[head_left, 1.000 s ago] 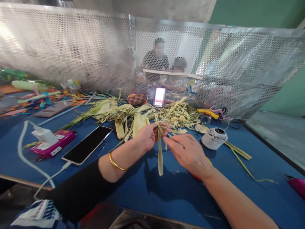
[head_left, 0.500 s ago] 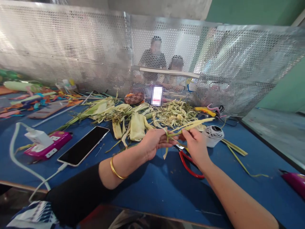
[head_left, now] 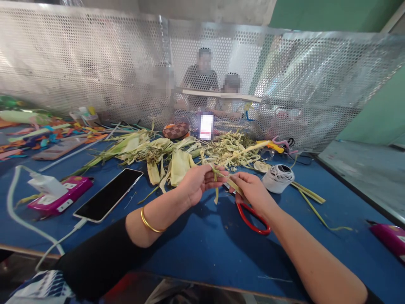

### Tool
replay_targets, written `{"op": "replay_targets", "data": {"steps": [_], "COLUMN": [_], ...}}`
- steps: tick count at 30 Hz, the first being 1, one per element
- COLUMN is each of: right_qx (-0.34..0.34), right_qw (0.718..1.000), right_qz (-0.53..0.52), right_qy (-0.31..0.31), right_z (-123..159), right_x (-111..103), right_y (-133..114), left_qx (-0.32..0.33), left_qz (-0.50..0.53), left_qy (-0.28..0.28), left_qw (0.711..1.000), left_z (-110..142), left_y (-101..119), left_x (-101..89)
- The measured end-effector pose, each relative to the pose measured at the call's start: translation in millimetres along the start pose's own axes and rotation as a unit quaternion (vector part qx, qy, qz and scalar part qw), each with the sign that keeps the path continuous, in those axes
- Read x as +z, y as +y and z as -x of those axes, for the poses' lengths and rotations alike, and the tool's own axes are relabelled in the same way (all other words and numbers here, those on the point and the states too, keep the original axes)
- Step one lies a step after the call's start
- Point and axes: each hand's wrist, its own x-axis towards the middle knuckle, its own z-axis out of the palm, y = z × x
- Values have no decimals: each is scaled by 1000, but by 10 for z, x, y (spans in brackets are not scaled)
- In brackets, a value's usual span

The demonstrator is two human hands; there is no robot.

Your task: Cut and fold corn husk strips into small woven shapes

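Between thumb and fingers, my left hand [head_left: 198, 182] pinches a crossed, knotted corn husk strip [head_left: 216, 172], with one end hanging below the fingers. My right hand [head_left: 253, 192] is closed on another part of husk strip [head_left: 234, 185], close to the left fingertips. Whether both parts are one piece, I cannot tell. Scissors with red handles [head_left: 267, 231] lie on the table under my right hand, their blades partly hidden. A roll of white string [head_left: 278, 179] stands just right of that hand. Behind the hands are broad corn husks [head_left: 181, 168] and a heap of shredded husk [head_left: 236, 147].
The blue table [head_left: 196, 253] holds a phone [head_left: 109, 195] on a charging cable and a magenta power strip [head_left: 63, 196] at left. Loose husk strips [head_left: 308, 193] lie at right. A perforated metal screen [head_left: 126, 71] stands at the back, people beyond it.
My right hand has drawn down and closer to me, its strip now angled downward. The long strip ends that pointed up right no longer show above that hand. The view has shifted slightly.
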Motion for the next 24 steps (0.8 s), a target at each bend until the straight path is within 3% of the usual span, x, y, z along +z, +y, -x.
{"op": "replay_targets", "data": {"steps": [3, 7, 12, 16, 19, 24], "right_qx": [-128, -280, -435, -540, -545, -352], "right_qw": [988, 934, 841, 788, 775, 834], "right_qz": [72, 170, 313, 295, 286, 377], "right_qy": [-52, -142, -71, 32, 141, 197], "right_z": [49, 103, 166, 231, 229, 141], "right_x": [-44, -68, -57, -35, -30, -51], "right_y": [-59, -80, -59, -91, -98, -38], "left_qx": [37, 51, 50, 62, 59, 25], "left_qz": [-12, -39, -105, -159, -200, -247], "left_qy": [28, 42, 33, 19, -28, -129], "left_qw": [999, 997, 993, 985, 978, 960], "left_z": [-63, -80, -24, 19, 60, 113], "left_y": [36, 40, 33, -7, -61, -112], "left_x": [-67, -96, -52, 1, 49, 76]}}
